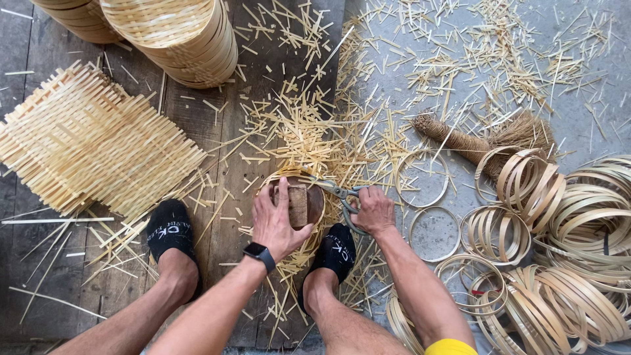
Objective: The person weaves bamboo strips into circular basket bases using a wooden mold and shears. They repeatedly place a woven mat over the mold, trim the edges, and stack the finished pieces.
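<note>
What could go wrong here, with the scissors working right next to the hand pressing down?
The scissors in the right hand cut close to the left hand pressing the wooden block, so a slip could nick the fingers. Both feet wear only socks among sharp bamboo offcuts, which might prick them. If the block shifts, the trimmed edge may come out uneven.

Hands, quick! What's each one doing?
Left hand: closed on a wooden block, pressing it down.
Right hand: closed on scissors.
</note>
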